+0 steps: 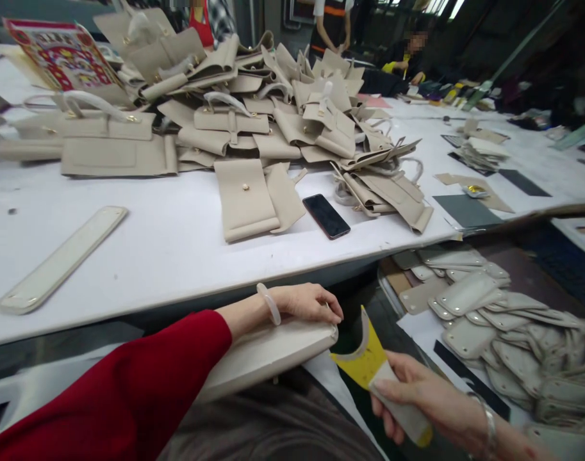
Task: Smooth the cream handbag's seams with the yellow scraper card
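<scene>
Across my lap lies a long beige leather bag piece (273, 349) with a pale top face and a thick side. My left hand (311, 302) rests on its far right end, fingers curled over and closed at the edge; what lies under the fingertips is hidden. In my right hand (407, 390) is a yellow scraper-like tool (362, 358) with a crescent-shaped notch at its end. The fingers wrap its pale, covered handle. The notch points toward the bag piece's end, a little apart from it.
Beige handbags (234, 121) are heaped along the white table (167, 256). A phone (327, 216) and a long beige strip panel (64, 259) lie nearer. Stacked beige pieces (508, 326) sit at the right, beside dark sheets (468, 211). People (330, 29) stand at the back.
</scene>
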`<state>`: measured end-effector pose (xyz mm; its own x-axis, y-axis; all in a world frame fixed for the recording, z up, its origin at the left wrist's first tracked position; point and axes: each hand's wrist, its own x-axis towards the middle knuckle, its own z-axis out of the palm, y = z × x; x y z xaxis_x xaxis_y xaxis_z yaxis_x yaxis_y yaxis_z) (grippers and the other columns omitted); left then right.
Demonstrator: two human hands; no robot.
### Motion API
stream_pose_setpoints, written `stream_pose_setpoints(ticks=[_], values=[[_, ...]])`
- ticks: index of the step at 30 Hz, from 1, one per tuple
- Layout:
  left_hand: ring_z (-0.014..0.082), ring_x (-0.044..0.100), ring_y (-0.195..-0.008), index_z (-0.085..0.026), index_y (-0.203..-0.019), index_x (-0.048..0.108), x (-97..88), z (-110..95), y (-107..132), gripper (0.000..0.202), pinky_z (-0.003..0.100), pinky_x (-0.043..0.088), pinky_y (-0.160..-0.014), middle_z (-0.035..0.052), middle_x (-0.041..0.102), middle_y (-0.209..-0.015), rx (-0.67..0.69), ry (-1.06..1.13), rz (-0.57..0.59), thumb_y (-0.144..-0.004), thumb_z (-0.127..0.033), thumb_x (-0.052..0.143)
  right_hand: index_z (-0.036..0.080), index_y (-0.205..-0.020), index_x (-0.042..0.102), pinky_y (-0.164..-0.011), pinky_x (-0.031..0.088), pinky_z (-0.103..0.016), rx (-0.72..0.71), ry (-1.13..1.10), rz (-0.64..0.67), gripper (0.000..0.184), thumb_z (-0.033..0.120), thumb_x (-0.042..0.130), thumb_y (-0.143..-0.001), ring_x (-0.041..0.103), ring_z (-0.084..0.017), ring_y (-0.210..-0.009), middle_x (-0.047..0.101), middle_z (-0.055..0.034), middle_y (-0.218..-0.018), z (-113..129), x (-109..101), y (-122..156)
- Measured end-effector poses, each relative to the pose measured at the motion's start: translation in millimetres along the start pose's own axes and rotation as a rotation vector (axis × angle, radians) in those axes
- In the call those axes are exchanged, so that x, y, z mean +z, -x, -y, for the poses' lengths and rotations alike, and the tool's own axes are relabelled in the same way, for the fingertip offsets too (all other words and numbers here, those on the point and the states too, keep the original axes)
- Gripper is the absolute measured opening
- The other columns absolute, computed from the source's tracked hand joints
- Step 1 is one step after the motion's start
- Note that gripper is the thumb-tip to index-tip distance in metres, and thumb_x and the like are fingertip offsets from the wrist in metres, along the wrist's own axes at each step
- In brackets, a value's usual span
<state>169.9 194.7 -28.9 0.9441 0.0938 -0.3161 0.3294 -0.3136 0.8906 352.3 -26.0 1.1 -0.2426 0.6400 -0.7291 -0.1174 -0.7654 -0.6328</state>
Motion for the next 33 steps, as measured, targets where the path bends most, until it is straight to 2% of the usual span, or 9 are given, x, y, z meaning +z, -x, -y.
stream_pose_setpoints(ticks=[3,5,7,10,15,23,27,31,33], values=[[0.0219,0.064,-0.106,-0.02,-0.112,0.069,1.3,1.2,2.4,0.031,0.029,0.047,-0.091,0.0032,0.072,-0.113,0.009,0.026,0.004,-0.085,-0.034,0.062,0.017,-0.096,0.051,-0.034,0.043,-0.017,0.041,0.007,-0.053,0.046,0.06,0.061,-0.084,0.051,-0.008,-0.036,0.065,-0.0006,-0.063,-5.8,14.5,-14.8],[0.022,0.063,-0.107,-0.019,-0.115,0.066,3.0,2.0,3.8,0.035,0.03,0.047,-0.092,0.0046,0.07,-0.115,0.007,0.062,-0.01,-0.084,-0.033,0.062,0.017,-0.096,0.05,-0.03,0.04,-0.016,0.072,0.048,-0.078,0.05,0.067,0.054,-0.086,0.049,-0.009,-0.032,0.062,0.0003,-0.056,-5.3,19.5,-24.0],[0.0224,0.063,-0.107,-0.018,-0.12,0.062,4.5,1.9,5.1,0.04,0.03,0.048,-0.091,0.0059,0.069,-0.116,-0.011,0.079,-0.037,-0.082,-0.032,0.063,0.018,-0.096,0.049,-0.029,0.038,-0.016,0.086,0.072,-0.086,0.054,0.07,0.054,-0.083,0.049,-0.01,-0.031,0.061,0.0006,-0.053,-4.2,22.8,-31.1],[0.0241,0.062,-0.107,-0.018,-0.125,0.057,5.2,0.3,7.1,0.047,0.032,0.048,-0.09,0.007,0.067,-0.118,-0.046,0.065,-0.066,-0.082,-0.035,0.063,0.019,-0.095,0.049,-0.029,0.036,-0.015,0.09,0.07,-0.099,0.056,0.072,0.055,-0.08,0.049,-0.01,-0.031,0.061,0.0009,-0.053,-2.8,27.6,-37.0],[0.0266,0.06,-0.11,-0.016,-0.133,0.05,5.4,0.0,8.0,0.055,0.035,0.048,-0.092,0.0103,0.064,-0.121,-0.036,0.017,-0.049,-0.083,-0.038,0.06,0.019,-0.093,0.049,-0.028,0.034,-0.015,0.099,0.067,-0.117,0.054,0.072,0.053,-0.083,0.048,-0.01,-0.03,0.061,0.0011,-0.052,-2.9,35.6,-40.1],[0.029,0.059,-0.113,-0.014,-0.14,0.044,4.3,-2.6,10.3,0.062,0.038,0.045,-0.097,0.0138,0.062,-0.126,-0.053,-0.009,-0.023,-0.084,-0.037,0.057,0.02,-0.092,0.046,-0.027,0.038,-0.018,0.114,0.034,-0.191,0.057,0.076,0.05,-0.08,0.047,-0.012,-0.028,0.058,0.0024,-0.047,-5.8,54.8,-52.2],[0.0287,0.059,-0.112,-0.013,-0.143,0.039,4.6,1.6,9.8,0.065,0.039,0.045,-0.095,0.015,0.061,-0.127,-0.071,0.038,-0.021,-0.084,-0.033,0.054,0.02,-0.089,0.047,-0.027,0.04,-0.02,0.077,-0.038,-0.241,0.06,0.079,0.051,-0.077,0.046,-0.012,-0.028,0.056,0.0031,-0.044,-3.2,71.8,-61.5],[0.0231,0.061,-0.106,-0.017,-0.146,0.03,12.7,12.6,3.4,0.069,0.034,0.047,-0.091,0.0098,0.064,-0.123,-0.011,0.178,-0.055,-0.084,-0.032,0.055,0.018,-0.069,0.049,-0.026,0.037,-0.02,0.035,-0.099,-0.308,0.067,0.085,0.047,-0.074,0.045,-0.012,-0.027,0.051,0.0008,-0.039,-0.5,96.7,-72.3],[0.0215,0.061,-0.105,-0.016,-0.147,0.028,16.1,16.4,1.2,0.071,0.033,0.046,-0.092,0.0092,0.064,-0.122,0.012,0.24,-0.091,-0.085,-0.035,0.056,0.018,-0.065,0.048,-0.027,0.04,-0.022,0.003,-0.182,-0.34,0.067,0.084,0.045,-0.077,0.046,-0.012,-0.028,0.05,0.0009,-0.04,-0.8,111.2,-77.6]])
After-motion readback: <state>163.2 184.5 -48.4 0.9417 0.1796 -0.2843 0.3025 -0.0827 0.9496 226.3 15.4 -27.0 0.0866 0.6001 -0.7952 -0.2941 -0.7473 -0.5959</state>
